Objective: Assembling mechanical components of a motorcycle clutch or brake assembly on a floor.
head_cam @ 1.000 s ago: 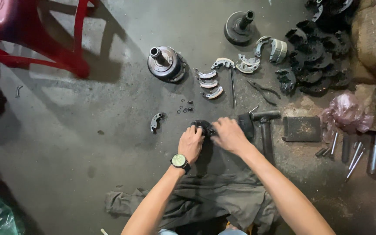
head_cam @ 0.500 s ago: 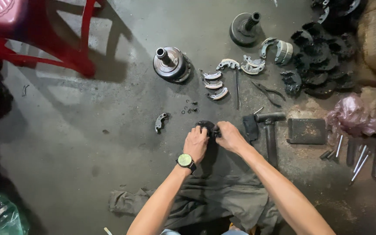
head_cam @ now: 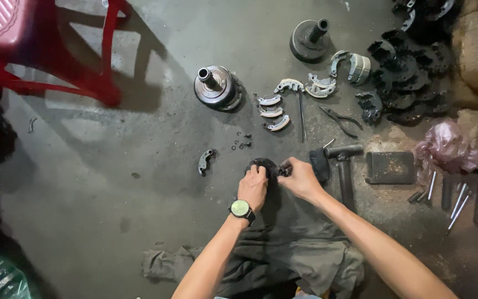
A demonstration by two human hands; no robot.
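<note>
On the concrete floor both of my hands rest on a dark round metal part (head_cam: pixel 263 164). My left hand (head_cam: pixel 253 187), with a wristwatch on its wrist, presses down on the near side of that part. My right hand (head_cam: pixel 300 178) pinches a small dark piece (head_cam: pixel 282 169) at the part's right edge. The hands hide most of the part. A curved metal shoe (head_cam: pixel 204 161) lies alone to the left, and a few small loose bits (head_cam: pixel 242 142) lie just beyond the hands.
A hammer (head_cam: pixel 343 167) and a flat block (head_cam: pixel 390 167) lie right of my hands, with metal rods (head_cam: pixel 460 195) further right. Two drum-shaped parts (head_cam: pixel 217 88) (head_cam: pixel 308 40), several curved shoes (head_cam: pixel 272 112), pliers (head_cam: pixel 338 119) and a dark pile of parts (head_cam: pixel 405 77) lie beyond. A red stool (head_cam: pixel 40 50) stands top left. A grey rag (head_cam: pixel 261 260) lies under my arms.
Both hands stay on the round part, with the fingers shifting slightly on it. The view has drifted a little; nothing else on the floor has moved.
</note>
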